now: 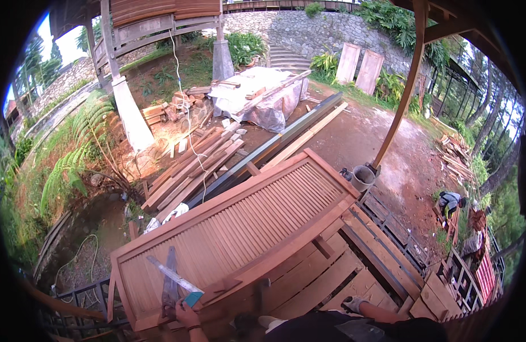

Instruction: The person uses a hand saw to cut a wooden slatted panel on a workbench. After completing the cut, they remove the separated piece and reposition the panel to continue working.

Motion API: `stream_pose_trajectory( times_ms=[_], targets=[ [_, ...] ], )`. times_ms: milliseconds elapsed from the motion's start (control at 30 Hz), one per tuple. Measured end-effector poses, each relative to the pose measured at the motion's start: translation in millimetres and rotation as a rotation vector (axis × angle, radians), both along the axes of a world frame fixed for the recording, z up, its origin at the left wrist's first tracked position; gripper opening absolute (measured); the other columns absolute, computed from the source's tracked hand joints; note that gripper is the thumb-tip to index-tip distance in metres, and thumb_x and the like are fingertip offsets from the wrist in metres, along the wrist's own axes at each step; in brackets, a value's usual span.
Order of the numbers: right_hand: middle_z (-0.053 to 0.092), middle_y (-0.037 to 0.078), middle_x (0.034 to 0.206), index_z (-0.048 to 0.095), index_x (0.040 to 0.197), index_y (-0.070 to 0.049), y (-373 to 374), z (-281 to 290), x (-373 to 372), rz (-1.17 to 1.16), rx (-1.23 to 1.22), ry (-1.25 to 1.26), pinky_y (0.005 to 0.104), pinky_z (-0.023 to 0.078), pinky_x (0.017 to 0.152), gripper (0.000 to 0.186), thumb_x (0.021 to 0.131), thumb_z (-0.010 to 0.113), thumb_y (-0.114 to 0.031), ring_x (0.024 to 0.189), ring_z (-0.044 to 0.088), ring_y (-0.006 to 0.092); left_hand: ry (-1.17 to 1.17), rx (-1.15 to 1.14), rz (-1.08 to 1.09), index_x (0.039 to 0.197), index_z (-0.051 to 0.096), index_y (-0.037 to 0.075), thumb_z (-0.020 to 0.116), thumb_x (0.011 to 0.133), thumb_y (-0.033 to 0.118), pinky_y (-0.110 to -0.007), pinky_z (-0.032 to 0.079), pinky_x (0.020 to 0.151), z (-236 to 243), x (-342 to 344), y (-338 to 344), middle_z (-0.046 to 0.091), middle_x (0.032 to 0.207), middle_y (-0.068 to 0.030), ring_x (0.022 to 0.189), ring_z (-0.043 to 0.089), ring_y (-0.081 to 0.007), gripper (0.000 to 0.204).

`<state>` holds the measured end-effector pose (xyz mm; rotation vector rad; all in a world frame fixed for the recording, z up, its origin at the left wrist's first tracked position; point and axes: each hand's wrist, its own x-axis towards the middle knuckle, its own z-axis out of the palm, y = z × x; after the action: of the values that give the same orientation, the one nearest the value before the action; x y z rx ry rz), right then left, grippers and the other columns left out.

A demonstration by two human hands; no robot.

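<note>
My left hand (186,316) is low over the near left end of a louvered wooden shutter panel (240,223). Its fingers are closed at the teal handle of a try square (174,276), whose metal blade slants up and left across the slats. Just left of the hand, a tapered grey blade like a handsaw's (170,272) crosses under the square. I cannot tell whether the hand touches it too. On the right, away from the panel, my right hand (352,304) wears a grey glove above the planks. Its fingers are too small to make out.
Wooden planks (317,272) with gaps lie right of the panel. Beyond are a stack of boards (197,166), long dark beams (263,153) and a sheet-covered pile (283,105). A bucket (363,178) stands by a post (401,94). Far right, a person (449,202) bends down.
</note>
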<state>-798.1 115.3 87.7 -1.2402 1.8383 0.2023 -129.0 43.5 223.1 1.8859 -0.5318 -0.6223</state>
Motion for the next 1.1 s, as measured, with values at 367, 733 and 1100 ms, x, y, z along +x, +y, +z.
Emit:
stream_pose_trajectory(
  times_ms=[367,733,1100],
  targets=[
    [0.065,0.015,0.117,0.062,0.119,-0.007,-41,124,16,-0.352,-0.012,-1.246,0.037,0.056,0.086,0.033,0.096,0.064,-0.03,0.101,0.068,0.0256,0.464,0.089,-1.229,0.118,0.059,-0.002,0.049,0.103,0.011,-0.025,0.053,0.056,36,-357,9,0.064,0.091,-0.0084,0.063,0.065,-0.0128,0.023],
    [0.071,0.002,0.092,0.074,0.109,-0.006,47,155,-125,-0.678,-0.188,-0.899,0.0284,0.051,0.074,0.033,0.089,0.067,-0.032,0.082,0.063,0.0109,-0.318,0.102,-2.217,0.119,0.063,0.006,0.063,0.094,0.032,-0.035,0.051,0.088,8,-580,-34,0.069,0.107,-0.0117,0.102,0.066,-0.0249,0.036],
    [0.069,0.003,0.095,0.068,0.118,-0.006,-43,84,-217,-0.711,-0.276,-0.852,0.0295,0.051,0.076,0.036,0.096,0.062,-0.034,0.084,0.062,0.0117,-0.124,0.277,-2.237,0.119,0.061,0.001,0.064,0.092,0.046,-0.038,0.051,0.088,-21,-722,-120,0.068,0.108,-0.0191,0.1,0.066,-0.0308,0.053]
  ],
)
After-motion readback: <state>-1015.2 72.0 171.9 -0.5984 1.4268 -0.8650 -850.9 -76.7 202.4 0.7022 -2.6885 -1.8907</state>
